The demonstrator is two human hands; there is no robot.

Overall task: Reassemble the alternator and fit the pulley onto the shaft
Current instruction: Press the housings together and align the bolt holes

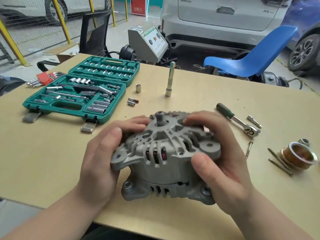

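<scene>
Both hands [166, 153] grip the alternator [166, 156], pressing its halves together; next, I think, come the long bolts [278, 161], then the pulley [298, 155].

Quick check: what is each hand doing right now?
Left hand: grips the left side of the alternator, fingers curled over its top.
Right hand: grips the alternator's right side, thumb on the front.

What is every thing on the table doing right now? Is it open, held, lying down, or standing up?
alternator: upright on the table, shaft bare, held on both sides
left hand: grips the alternator
right hand: grips the alternator
pulley: lying loose, not fitted
socket case: open
ratchet: lying flat, untouched
extension bar: standing upright
long bolts: lying loose
</scene>
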